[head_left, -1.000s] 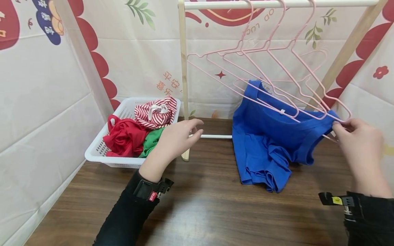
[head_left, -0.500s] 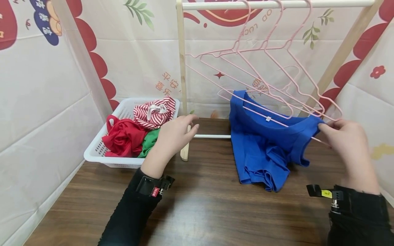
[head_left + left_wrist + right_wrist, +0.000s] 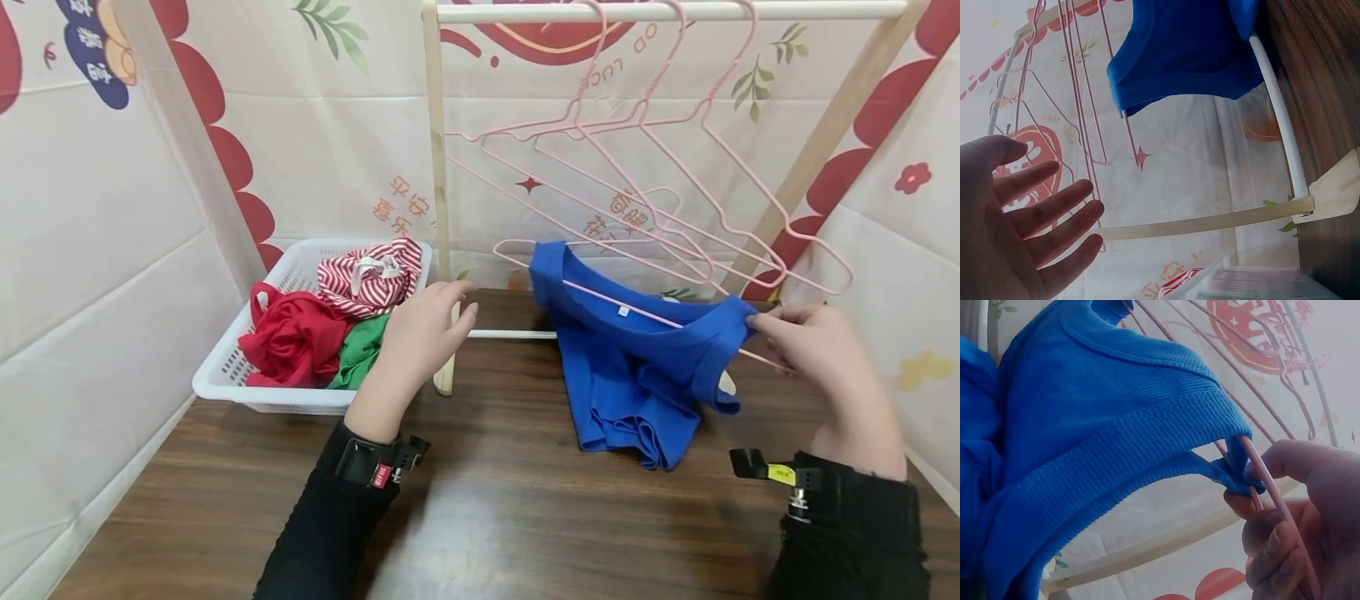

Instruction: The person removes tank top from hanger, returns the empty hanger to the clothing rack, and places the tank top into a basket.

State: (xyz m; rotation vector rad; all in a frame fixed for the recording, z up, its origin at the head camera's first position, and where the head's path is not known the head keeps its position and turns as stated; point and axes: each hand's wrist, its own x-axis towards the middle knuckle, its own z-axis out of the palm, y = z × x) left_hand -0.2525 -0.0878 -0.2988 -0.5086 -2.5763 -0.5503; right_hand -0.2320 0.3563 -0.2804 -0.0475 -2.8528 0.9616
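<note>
A blue tank top (image 3: 660,375) hangs in front of the rack, its lower part bunched close over the table. Through its neck and armholes runs a pink wire hanger (image 3: 1279,501), with one end sticking out past each shoulder. My right hand (image 3: 825,350) pinches the right shoulder strap between thumb and forefinger, while its other fingers curl round the hanger's end. My left hand (image 3: 420,333) is raised near the rack's left post, fingers relaxed and holding nothing. In the left wrist view, the left hand's fingers are spread apart from the top.
Several pink hangers (image 3: 645,123) hang from the white rail (image 3: 675,11) of a wooden rack, overlapping the tank top's hanger. To the left stands a white basket (image 3: 262,396) with red (image 3: 296,342), green (image 3: 360,350) and striped (image 3: 408,267) garments.
My right hand has moved left, carrying the tank top and its hanger lower and away from the rail's hangers. The left hand has hardly moved.
</note>
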